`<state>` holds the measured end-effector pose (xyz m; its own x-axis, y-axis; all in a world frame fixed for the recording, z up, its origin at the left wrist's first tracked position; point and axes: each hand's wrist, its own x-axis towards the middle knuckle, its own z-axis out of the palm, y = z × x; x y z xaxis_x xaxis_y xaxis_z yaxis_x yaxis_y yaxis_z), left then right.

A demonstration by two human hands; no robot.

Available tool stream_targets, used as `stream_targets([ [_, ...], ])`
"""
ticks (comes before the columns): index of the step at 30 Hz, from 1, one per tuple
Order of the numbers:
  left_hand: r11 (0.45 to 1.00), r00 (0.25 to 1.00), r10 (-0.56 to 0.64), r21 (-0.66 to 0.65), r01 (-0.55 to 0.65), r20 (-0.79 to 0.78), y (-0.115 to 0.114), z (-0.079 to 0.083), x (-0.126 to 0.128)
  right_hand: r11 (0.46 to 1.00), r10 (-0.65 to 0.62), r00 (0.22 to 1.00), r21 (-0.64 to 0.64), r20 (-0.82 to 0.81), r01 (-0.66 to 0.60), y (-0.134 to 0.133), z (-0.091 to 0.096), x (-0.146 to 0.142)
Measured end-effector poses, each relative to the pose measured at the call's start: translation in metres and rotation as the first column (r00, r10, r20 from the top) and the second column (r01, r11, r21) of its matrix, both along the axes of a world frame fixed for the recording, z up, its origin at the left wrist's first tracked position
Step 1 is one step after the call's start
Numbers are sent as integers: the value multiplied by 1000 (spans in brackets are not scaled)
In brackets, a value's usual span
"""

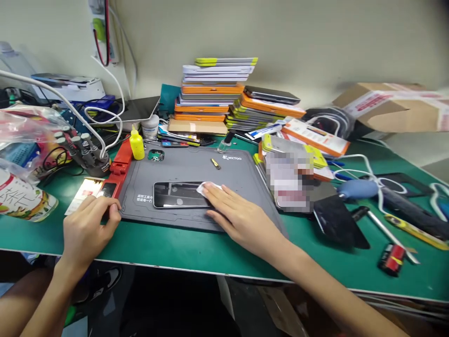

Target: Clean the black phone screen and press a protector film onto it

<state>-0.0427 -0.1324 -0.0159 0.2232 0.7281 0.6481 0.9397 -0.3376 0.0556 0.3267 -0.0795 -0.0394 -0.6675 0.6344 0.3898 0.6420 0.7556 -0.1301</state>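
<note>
While the right hand [238, 213] lies flat with its fingers stretched out, it presses a small white wipe [206, 188] onto the end of a smartphone [177, 194] nearest it. The phone lies face up on a grey repair mat [196, 164] and runs off to the left of the fingertips. This hand grips nothing; it only pins the wipe under its fingers. The left hand [89, 229] is loosely curled, with its fingertips at the mat's left edge, just beside a red holder [119, 171]. It clasps nothing that I can see and seems to steady the mat.

To my eye this is the wiping of the glass. The wipe sits at one end, and most of the dark screen to its left is uncovered. A stroke along the glass would call for flat, even pressure in a straight line toward the left hand, without pushing the phone askew.

There is bare mat on the far and near sides of the phone. A small yellow-and-black part [215, 163] lies beyond the right fingertips, and a yellow bottle [136, 144] stands well beyond the left hand. Right of the right hand the green desk [175, 245] is crowded with boxes, cables and tools. The desk's front edge passes under both forearms.
</note>
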Motion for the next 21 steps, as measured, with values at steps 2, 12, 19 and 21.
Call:
stream_targets([
  [2,1000,1000,8,-11,-8,-7,-1,0,0,1000,-3,1000,-30,11,3,3,0,5],
  [12,1000,999,-27,2,27,-38,0,4,-1,986,10,998,-167,59,0,8,11,-22],
  [19,997,997,-71,13,71,-5,4,3,3,991,55,996,-122,64,-47,5,6,-22],
  [21,995,995,-101,19,101,-4,4,5,4,987,51,997,-158,59,-41,17,8,-31],
])
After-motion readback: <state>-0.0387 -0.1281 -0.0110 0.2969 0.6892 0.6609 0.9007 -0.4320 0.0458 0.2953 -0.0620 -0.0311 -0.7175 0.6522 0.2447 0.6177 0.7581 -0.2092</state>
